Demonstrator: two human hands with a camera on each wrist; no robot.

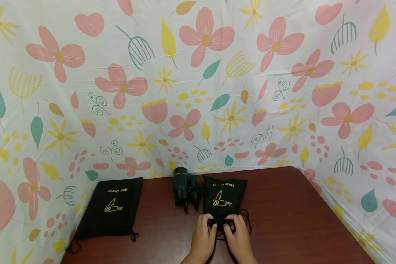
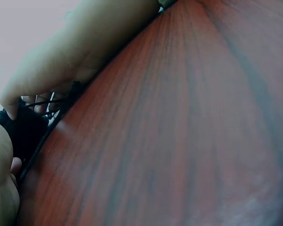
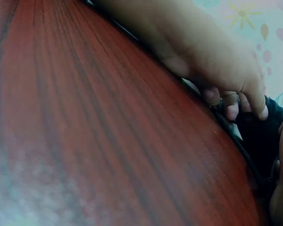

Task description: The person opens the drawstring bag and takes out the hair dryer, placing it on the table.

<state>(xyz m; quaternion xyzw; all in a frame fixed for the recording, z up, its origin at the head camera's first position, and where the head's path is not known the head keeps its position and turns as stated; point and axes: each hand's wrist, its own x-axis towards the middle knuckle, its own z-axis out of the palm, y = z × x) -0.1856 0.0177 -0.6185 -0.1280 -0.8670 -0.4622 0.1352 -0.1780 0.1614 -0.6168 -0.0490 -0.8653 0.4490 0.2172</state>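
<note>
A black drawstring pouch [image 1: 225,194] printed "Hair Dryer" lies near the middle of the table, its mouth gathered toward the person. My left hand [image 1: 202,236] pinches the left side of that gathered mouth between thumb and fingers. The right side is pinched by my right hand [image 1: 240,236], close opposite. A black drawstring cord [image 1: 248,220] loops out beside the right hand and below the mouth. Both wrist views show the dark cloth [image 2: 27,132] bunched between the two hands. What the pouch contains is hidden.
Left of the pouch stands a dark hair dryer [image 1: 180,186] with its cord bundled beside it. A second, flat black pouch [image 1: 113,207] lies at the table's left edge. Flower-printed cloth [image 1: 198,91] hangs behind and on both sides of the reddish-brown table [image 1: 290,212].
</note>
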